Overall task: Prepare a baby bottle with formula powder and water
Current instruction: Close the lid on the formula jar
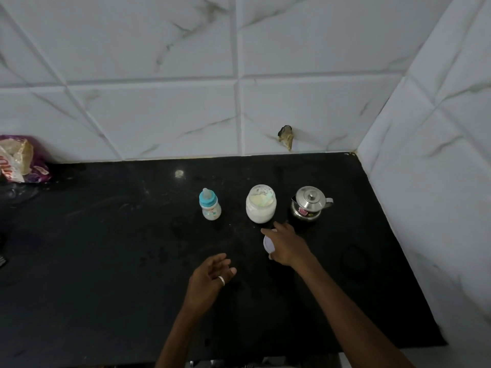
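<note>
Blue-collared baby bottle (pixel 210 205): stands upright with its teat on, beyond the left hand and well apart from it, and left of the right hand's fingertips.
Powder jar (pixel 261 204): clear and uncovered, with white powder inside. It stands just beyond the right hand's fingertips, not touching them. Something pale green and yellow sits in its mouth, but I cannot tell what.
Lid (pixel 267 244): white and round, tucked under the right hand, with only its left edge showing.
Right hand (pixel 288 247): stretched forward with its fingers curled over the lid, gripping it.
Left hand (pixel 212 274): nearer the person and left of the right hand. Its fingers are relaxed and spread, holding nothing.
Ring (pixel 222 280): pale band on one finger of the left hand.
Steel pot (pixel 309 204): has a knobbed cover. It stands near the right hand, beyond it and slightly to the right.
Table (pixel 106 235): black and glossy, carrying all three vessels.
Packet (pixel 21 159): crumpled and purplish, far left of the left hand, against the tiled wall (pixel 159 115).
</note>
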The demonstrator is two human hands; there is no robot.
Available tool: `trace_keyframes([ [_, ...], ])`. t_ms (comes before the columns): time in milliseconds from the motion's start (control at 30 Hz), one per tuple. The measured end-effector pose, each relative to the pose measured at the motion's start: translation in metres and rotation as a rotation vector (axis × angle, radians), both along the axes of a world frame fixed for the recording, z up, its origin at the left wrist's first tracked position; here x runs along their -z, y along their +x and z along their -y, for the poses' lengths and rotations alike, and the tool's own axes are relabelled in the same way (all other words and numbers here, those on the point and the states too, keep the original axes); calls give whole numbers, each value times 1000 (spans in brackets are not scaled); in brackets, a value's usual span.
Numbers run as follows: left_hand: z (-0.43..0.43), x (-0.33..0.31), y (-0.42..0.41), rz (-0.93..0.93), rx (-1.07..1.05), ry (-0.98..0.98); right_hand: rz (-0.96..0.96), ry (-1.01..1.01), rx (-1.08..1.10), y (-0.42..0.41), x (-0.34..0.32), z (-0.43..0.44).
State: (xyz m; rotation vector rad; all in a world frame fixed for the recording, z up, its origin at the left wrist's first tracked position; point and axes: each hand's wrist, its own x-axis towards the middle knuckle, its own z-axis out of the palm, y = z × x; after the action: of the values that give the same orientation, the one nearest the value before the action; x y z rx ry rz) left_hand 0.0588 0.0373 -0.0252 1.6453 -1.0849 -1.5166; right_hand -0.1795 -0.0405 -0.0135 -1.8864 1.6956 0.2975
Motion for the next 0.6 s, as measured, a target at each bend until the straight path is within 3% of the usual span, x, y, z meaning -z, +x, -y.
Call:
trace_keyframes([
  [367,-7,-1,-4,0,-58,-2,15,-41,-11,1,0,1],
  [600,13,-4,-11,-35,-19,-5,311,-211,183,-23,-28,-8],
])
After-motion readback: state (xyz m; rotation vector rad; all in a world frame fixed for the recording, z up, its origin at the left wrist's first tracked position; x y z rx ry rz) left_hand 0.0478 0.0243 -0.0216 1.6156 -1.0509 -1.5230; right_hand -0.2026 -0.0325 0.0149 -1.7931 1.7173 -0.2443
